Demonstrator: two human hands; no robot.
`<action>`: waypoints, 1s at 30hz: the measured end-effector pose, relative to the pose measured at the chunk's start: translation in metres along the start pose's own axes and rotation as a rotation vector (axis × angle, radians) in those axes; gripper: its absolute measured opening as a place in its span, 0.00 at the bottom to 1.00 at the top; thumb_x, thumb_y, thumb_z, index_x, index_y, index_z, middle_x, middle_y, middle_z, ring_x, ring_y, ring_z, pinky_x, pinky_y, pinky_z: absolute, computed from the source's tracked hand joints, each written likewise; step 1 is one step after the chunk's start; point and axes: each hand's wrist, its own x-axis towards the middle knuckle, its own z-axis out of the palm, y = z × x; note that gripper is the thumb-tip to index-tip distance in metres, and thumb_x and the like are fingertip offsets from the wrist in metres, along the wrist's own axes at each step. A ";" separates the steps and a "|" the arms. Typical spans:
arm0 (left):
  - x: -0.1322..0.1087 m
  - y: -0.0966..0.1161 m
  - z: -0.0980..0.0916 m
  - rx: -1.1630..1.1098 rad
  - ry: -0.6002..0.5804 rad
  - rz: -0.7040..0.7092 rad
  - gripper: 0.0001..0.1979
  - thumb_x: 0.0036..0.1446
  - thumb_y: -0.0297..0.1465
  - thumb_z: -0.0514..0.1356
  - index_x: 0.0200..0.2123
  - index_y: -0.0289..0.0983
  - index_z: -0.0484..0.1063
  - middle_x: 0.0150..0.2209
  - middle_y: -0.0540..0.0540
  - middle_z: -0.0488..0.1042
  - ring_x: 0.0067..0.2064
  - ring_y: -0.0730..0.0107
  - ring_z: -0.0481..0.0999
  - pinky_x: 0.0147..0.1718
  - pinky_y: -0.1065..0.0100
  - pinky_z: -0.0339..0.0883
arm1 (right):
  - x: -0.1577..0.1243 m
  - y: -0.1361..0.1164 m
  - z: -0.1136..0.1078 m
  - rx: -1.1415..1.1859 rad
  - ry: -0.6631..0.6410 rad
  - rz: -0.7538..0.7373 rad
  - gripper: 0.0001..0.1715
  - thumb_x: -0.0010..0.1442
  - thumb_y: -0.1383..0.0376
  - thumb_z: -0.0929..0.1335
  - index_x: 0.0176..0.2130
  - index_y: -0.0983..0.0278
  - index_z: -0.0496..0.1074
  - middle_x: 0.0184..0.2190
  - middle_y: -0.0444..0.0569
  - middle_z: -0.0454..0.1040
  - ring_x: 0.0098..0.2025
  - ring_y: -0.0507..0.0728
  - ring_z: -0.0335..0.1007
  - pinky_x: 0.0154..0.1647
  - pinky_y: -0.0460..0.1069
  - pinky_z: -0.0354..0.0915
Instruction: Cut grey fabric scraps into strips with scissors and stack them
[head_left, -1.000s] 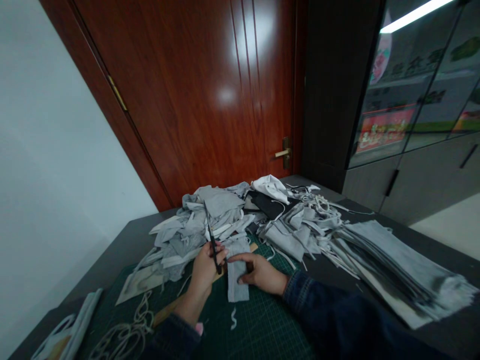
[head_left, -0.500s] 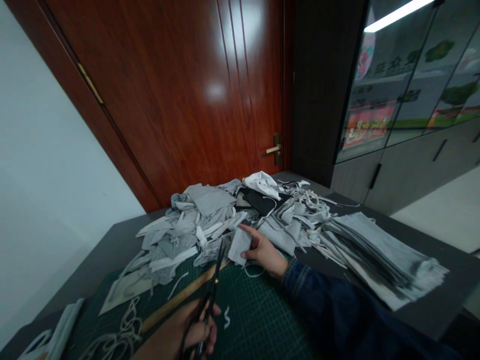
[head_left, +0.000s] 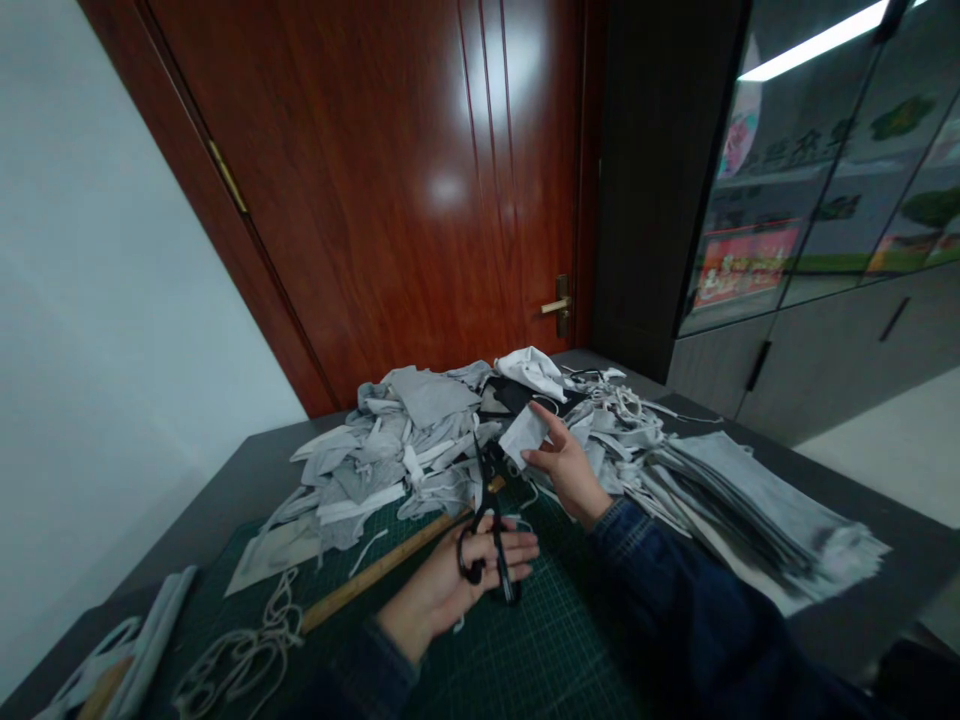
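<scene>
A: How far has the work been carried?

B: Only partway, it would be judged. A small grey cloth piece (head_left: 523,435) is pinched between thumb and forefinger of the right hand (head_left: 568,470), towards 1 o'clock from the middle of the green mat (head_left: 555,640). Whether its trimming is complete cannot be told.

A: And the scissors (head_left: 498,545)?

B: They are held by the handles in the left hand (head_left: 486,573), near the centre, its fingers stretched out. The blades are pointed towards 12 o'clock, and no cloth is seen between them.

A: What can be counted as done?

B: A layered cloth stack (head_left: 765,500) is laid neatly at 3 o'clock on the table (head_left: 259,455), though whether it is finished or waiting is not shown.

A: And left?

B: Plenty, perhaps: a loose cloth heap (head_left: 420,400) is spread at 11 o'clock, and a cord tangle (head_left: 251,640) is left at 8 o'clock. Neither is touched by a hand.
</scene>
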 end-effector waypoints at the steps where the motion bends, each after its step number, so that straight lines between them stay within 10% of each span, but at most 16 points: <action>1: 0.011 0.000 -0.002 -0.014 0.002 0.017 0.17 0.46 0.25 0.68 0.42 0.34 0.74 0.50 0.30 0.81 0.57 0.44 0.78 0.62 0.46 0.63 | -0.001 0.001 -0.001 -0.013 -0.007 0.002 0.55 0.44 0.67 0.74 0.68 0.56 0.60 0.57 0.49 0.73 0.45 0.57 0.74 0.45 0.49 0.72; 7: 0.041 0.013 -0.029 -0.022 0.240 0.188 0.14 0.46 0.29 0.68 0.38 0.35 0.72 0.45 0.31 0.83 0.53 0.45 0.81 0.60 0.46 0.67 | -0.003 0.015 -0.002 -0.033 -0.077 0.035 0.54 0.43 0.68 0.74 0.68 0.57 0.61 0.57 0.49 0.73 0.46 0.57 0.74 0.48 0.50 0.71; 19: 0.027 0.051 -0.065 0.087 0.717 0.531 0.24 0.38 0.27 0.73 0.40 0.38 0.70 0.38 0.45 0.81 0.48 0.60 0.80 0.49 0.64 0.70 | -0.013 0.042 0.009 -0.030 -0.290 0.167 0.54 0.41 0.73 0.73 0.66 0.55 0.64 0.58 0.47 0.72 0.53 0.59 0.73 0.54 0.52 0.70; 24: -0.020 0.054 -0.053 0.168 0.629 0.429 0.27 0.40 0.34 0.74 0.44 0.37 0.70 0.43 0.40 0.82 0.49 0.52 0.81 0.47 0.58 0.74 | -0.017 0.049 0.011 -0.025 -0.324 0.191 0.55 0.41 0.75 0.74 0.66 0.56 0.63 0.58 0.49 0.72 0.51 0.59 0.74 0.52 0.52 0.71; 30: -0.072 0.012 -0.059 0.415 0.283 -0.011 0.23 0.53 0.44 0.68 0.46 0.36 0.69 0.37 0.41 0.82 0.36 0.59 0.82 0.33 0.64 0.74 | -0.018 0.059 0.007 -0.107 -0.291 0.191 0.58 0.41 0.76 0.74 0.69 0.57 0.61 0.63 0.50 0.67 0.54 0.60 0.71 0.56 0.53 0.69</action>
